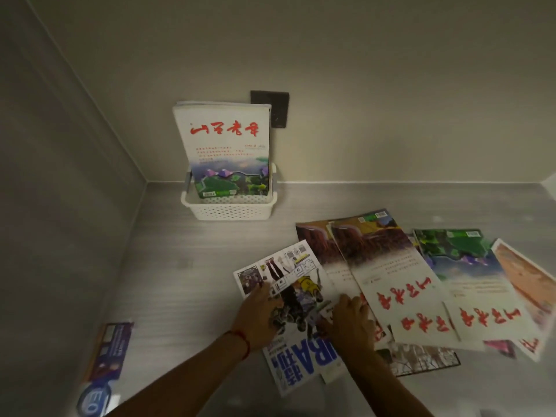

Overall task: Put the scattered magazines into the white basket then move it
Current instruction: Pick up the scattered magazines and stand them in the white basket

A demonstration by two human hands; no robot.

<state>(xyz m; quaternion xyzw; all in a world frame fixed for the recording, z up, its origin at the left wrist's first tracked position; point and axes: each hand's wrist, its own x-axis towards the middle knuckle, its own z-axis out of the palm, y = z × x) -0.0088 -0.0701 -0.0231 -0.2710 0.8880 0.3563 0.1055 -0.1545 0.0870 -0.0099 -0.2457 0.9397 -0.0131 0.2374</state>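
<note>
Nearest, both hands rest side by side with flat fingers on the basketball magazine [296, 299]: left hand [260, 316] on its left edge, right hand [350, 322] on its right. Beyond them other magazines [427, 281] lie fanned rightward. Farther back-left, well apart, the white basket [230, 209] holds upright magazines [224, 145] against the wall.

A dark square plate [275, 108] was on the wall [391, 85]. The grey table [186, 260] ran into the corner. A blue and purple card [109, 350] lay flat near the table's left edge.
</note>
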